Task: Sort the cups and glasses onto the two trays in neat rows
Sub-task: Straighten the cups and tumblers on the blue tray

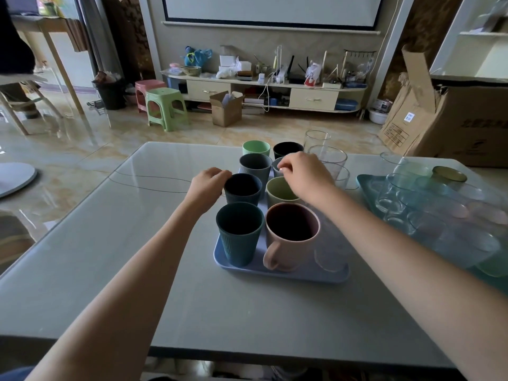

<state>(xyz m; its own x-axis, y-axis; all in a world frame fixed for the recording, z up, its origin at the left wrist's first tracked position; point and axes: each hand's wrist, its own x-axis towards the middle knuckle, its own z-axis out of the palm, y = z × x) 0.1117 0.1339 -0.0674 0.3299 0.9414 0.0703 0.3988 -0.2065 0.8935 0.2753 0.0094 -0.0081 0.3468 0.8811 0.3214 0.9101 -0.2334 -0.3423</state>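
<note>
Your left hand (207,185) lies against the left wall of the navy ribbed cup (242,188), its grip curled on that cup's side. Your right hand (305,174) reaches over the olive cup (279,191) to a grey cup (278,167) behind it, with the grip bent down at that cup's rim; whether the fingers actually pinch the rim cannot be told.

The blue tray (275,272) sits mid-worktop (110,257) and carries the opaque cups in two columns. Left column, near to far: teal ribbed cup (239,233), navy ribbed cup, grey ribbed cup (255,167), light green cup (256,147). Right column, near to far: pink mug (291,237) with its handle toward you, olive cup, grey cup, black cup (287,149). Clear glasses (328,156) stand along the tray's right side, from the far end to the near corner.

The teal tray (365,185) lies to the right, near the worktop's right edge, and holds clear and tinted glasses (428,210) in close rows. A gold-rimmed glass (449,174) stands at its far end.
</note>
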